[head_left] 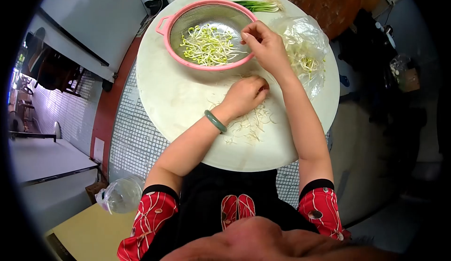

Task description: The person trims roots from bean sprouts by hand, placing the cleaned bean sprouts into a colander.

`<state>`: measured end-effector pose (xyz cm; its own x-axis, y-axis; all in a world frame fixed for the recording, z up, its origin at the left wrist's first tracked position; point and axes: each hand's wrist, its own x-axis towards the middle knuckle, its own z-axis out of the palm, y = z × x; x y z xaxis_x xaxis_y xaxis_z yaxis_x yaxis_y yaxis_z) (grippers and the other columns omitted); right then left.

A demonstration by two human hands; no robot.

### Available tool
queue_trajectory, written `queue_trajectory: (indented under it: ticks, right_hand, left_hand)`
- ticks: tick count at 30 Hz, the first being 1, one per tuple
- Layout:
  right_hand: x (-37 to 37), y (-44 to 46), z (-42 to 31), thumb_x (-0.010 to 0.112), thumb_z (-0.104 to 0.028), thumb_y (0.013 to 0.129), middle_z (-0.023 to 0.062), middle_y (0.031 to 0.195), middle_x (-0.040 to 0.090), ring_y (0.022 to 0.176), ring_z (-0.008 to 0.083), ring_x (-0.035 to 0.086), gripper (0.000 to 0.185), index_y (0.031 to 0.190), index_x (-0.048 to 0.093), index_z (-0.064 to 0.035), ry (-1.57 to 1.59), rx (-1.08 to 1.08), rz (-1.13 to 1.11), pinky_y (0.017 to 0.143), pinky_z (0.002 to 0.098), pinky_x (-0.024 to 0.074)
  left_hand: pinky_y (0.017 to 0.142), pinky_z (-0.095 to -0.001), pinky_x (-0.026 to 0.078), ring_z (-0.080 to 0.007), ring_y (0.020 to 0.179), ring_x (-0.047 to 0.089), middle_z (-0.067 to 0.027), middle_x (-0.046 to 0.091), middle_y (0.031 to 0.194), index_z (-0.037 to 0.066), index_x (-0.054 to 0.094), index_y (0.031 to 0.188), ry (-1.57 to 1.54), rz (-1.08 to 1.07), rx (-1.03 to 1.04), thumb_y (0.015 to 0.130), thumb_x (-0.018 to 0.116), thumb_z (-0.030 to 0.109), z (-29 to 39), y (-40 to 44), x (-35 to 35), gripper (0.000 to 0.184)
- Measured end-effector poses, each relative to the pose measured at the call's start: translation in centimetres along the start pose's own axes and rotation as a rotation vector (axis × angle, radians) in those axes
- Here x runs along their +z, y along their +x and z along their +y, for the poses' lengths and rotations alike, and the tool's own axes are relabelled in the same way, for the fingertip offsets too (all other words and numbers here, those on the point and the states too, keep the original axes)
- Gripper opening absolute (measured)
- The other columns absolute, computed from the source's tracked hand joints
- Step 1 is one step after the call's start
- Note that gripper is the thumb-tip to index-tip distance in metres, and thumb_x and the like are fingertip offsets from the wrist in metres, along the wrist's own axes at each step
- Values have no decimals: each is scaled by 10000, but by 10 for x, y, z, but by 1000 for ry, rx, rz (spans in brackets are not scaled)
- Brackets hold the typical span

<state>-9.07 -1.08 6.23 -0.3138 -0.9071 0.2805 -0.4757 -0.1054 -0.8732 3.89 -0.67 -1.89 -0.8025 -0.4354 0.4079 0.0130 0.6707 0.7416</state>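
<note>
A pink-rimmed strainer (pixel 169 42) with a metal mesh bowl stands at the back of the round table, holding a heap of bean sprouts (pixel 206 46). My right hand (pixel 267 46) is over the strainer's right rim, thumb and fingers pinched together; whatever is between them is too small to make out. Lower down, my left hand (pixel 245 94), with a green bangle (pixel 215 121) at the wrist, is curled closed just above the table, its fingertips partly hidden. Thin, pale root trimmings (pixel 251 124) lie scattered under and in front of it.
A clear plastic bag (pixel 305 40) with more sprouts lies right of my right hand. Spring onions (pixel 258 6) rest behind the strainer. The white round table (pixel 164 110) has a curved edge close to my body. A plastic jug (pixel 123 195) stands at lower left.
</note>
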Motion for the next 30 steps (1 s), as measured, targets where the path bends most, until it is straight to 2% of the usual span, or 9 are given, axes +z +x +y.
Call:
queue_trajectory:
  ticks: [2, 3, 6, 9, 13, 18, 21, 27, 30]
  right_hand:
    - [11, 7, -11, 630, -157, 930, 51, 869, 699, 825, 66, 625, 114, 988, 644, -60, -161, 54, 11, 710, 224, 484]
    - [16, 10, -8, 641, -165, 908, 87, 879, 715, 836, 102, 659, 125, 983, 657, -66, -206, 6, 14, 707, 253, 498]
    - [23, 14, 0, 648, -165, 879, 79, 865, 705, 799, 160, 663, 143, 949, 653, -41, -392, -181, 19, 703, 292, 509]
    - [27, 20, 11, 645, -158, 855, 80, 857, 699, 772, 191, 655, 142, 902, 644, -24, -429, -227, 47, 710, 311, 509]
    - [31, 22, 11, 627, -153, 864, 69, 821, 699, 725, 149, 647, 133, 876, 630, -21, -428, -148, 1, 677, 288, 505]
    - [30, 19, -2, 625, -181, 894, 81, 784, 713, 681, 102, 657, 149, 922, 626, -34, -298, 48, 5, 632, 274, 502]
    - [30, 22, 1, 625, -194, 911, 91, 785, 721, 681, 113, 670, 157, 957, 628, -44, -288, 74, 0, 644, 270, 506]
    - [31, 19, -6, 639, -186, 909, 110, 885, 716, 802, 105, 662, 162, 996, 640, -49, -444, -32, -13, 733, 264, 511]
    - [30, 19, -8, 646, -160, 913, 74, 896, 691, 828, 77, 627, 147, 991, 636, -37, -384, -132, 30, 743, 250, 498]
  left_hand:
    - [750, -448, 499, -347, 836, 618, -154, 634, 895, 22, 633, 906, 10, 15, -5, 849, 605, 149, 0, -1, -2, 141]
    - [735, -455, 497, -343, 815, 618, -148, 634, 872, 29, 634, 884, 12, 48, 14, 849, 596, 149, -3, 0, 0, 131]
    - [716, -463, 491, -338, 789, 618, -146, 632, 832, 36, 634, 860, 13, 82, 46, 849, 583, 152, -9, 0, 3, 127]
    - [718, -464, 491, -336, 787, 622, -148, 635, 817, 38, 635, 852, 27, 52, 28, 850, 578, 158, -7, 1, 1, 133]
    - [737, -460, 499, -358, 827, 620, -166, 647, 889, 22, 642, 931, 46, -52, -46, 844, 595, 146, -7, 0, 0, 159]
    - [735, -460, 505, -345, 825, 627, -157, 654, 886, 25, 650, 912, 47, -18, 14, 834, 593, 147, -9, -2, 2, 155]
    - [741, -459, 505, -342, 833, 627, -154, 655, 884, 26, 651, 910, 43, -28, 11, 833, 591, 146, -7, -1, -1, 155]
    - [742, -464, 503, -341, 836, 629, -150, 658, 879, 30, 652, 901, 40, -27, 14, 834, 591, 150, -7, -2, -3, 150]
    - [742, -462, 503, -336, 838, 630, -150, 659, 872, 37, 654, 894, 45, -29, 6, 839, 590, 157, -5, -1, -4, 146]
